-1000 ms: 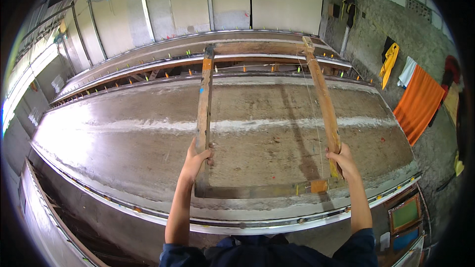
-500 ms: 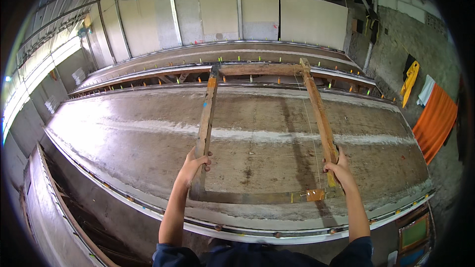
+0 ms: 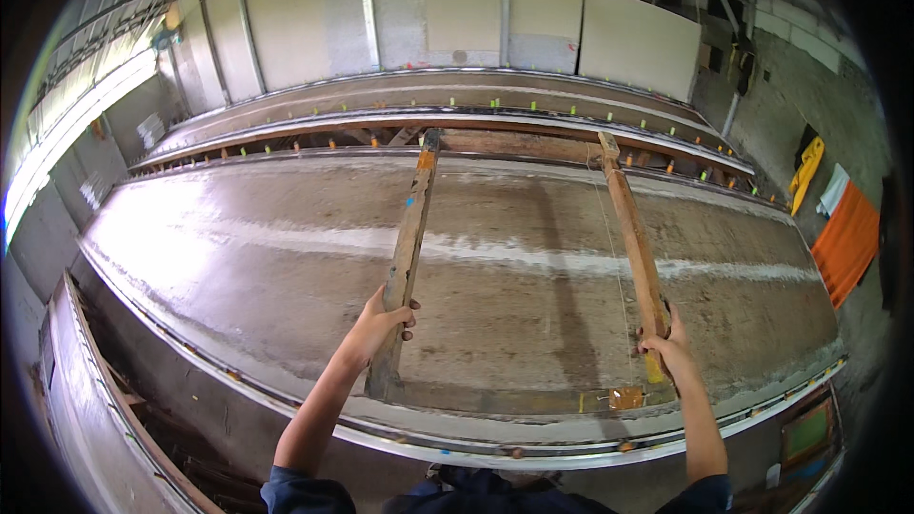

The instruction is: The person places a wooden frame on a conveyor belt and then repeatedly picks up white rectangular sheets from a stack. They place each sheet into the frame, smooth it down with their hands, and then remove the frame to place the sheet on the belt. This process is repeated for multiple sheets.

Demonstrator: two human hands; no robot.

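Both of my hands hold a large rectangular wooden frame [image 3: 632, 233] over a long, stained brown table [image 3: 276, 281]. My left hand [image 3: 381, 326] is closed around the left side bar near its lower end, the fingertips showing on the inner side. Gripping the right side bar low down is my right hand [image 3: 672, 347]. A thin cord runs down beside the right bar. Brown tape [image 3: 625, 398] wraps the near bar, close to the right corner. Whether the frame touches the table surface, I cannot tell.
Small coloured pegs line the table's far rail [image 3: 533, 107], with another long table [image 3: 381, 93] beyond it. At the lower left stands a further table [image 3: 90, 400]. Orange cloth [image 3: 845, 240] and yellow cloth [image 3: 807, 171] hang on the right wall.
My hands and the frame sit lower and farther right in the picture, and the whole view has shifted too. The frame's near bar is closer to the table's near edge. Both grips stay.
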